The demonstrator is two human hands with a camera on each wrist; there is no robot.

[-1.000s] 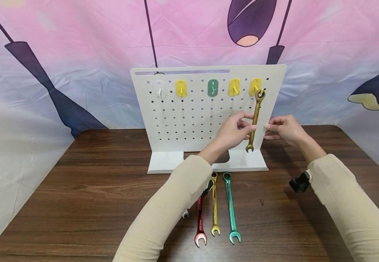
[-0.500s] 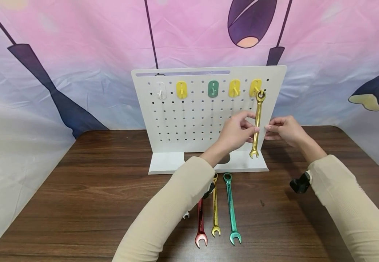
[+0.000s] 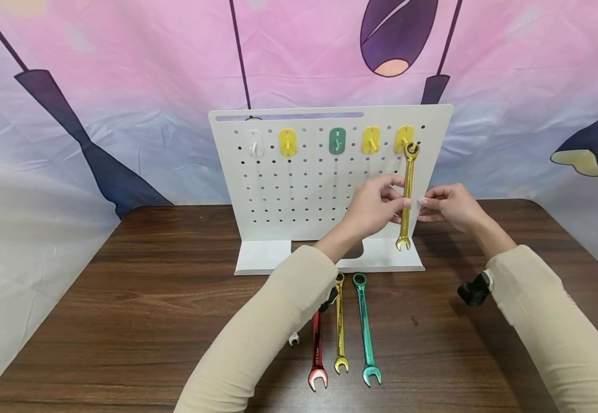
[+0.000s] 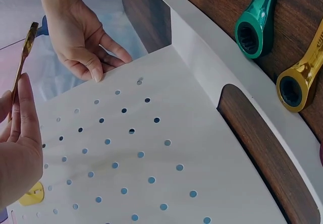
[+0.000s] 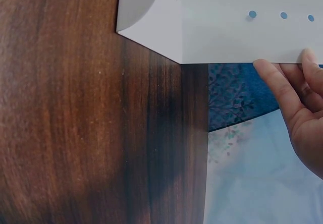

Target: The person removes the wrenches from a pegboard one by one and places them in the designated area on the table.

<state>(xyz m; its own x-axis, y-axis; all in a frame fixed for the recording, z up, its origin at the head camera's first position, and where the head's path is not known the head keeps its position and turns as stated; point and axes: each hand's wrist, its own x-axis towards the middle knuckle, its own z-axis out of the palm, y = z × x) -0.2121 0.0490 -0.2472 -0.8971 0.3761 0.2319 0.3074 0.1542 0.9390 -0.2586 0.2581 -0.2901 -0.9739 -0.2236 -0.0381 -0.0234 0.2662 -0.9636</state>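
My left hand [image 3: 368, 207] pinches a gold combination wrench [image 3: 408, 175] by the middle of its shank. The wrench is nearly vertical, ring end up, open end down. Its ring sits at the tip of the rightmost yellow hook [image 3: 403, 137], and the tip shows through the ring. A white pegboard [image 3: 288, 189] stands behind it. My right hand [image 3: 450, 207] grips the board's right edge between thumb and fingers; the right wrist view shows the fingers [image 5: 280, 85] at that edge.
Other hooks on the board are white [image 3: 255, 143], yellow [image 3: 287, 142], green [image 3: 337, 141] and yellow [image 3: 371, 140]. On the wooden table [image 3: 139, 298] lie red [image 3: 317, 350], gold [image 3: 340, 327] and green [image 3: 365, 327] wrenches, plus a silver one [image 3: 294, 339] mostly behind my left sleeve.
The gold wrench's lower end has swung slightly right and down, and its shank catches more light. My left hand shifted a little right with it. The right hand stays at the board's edge.
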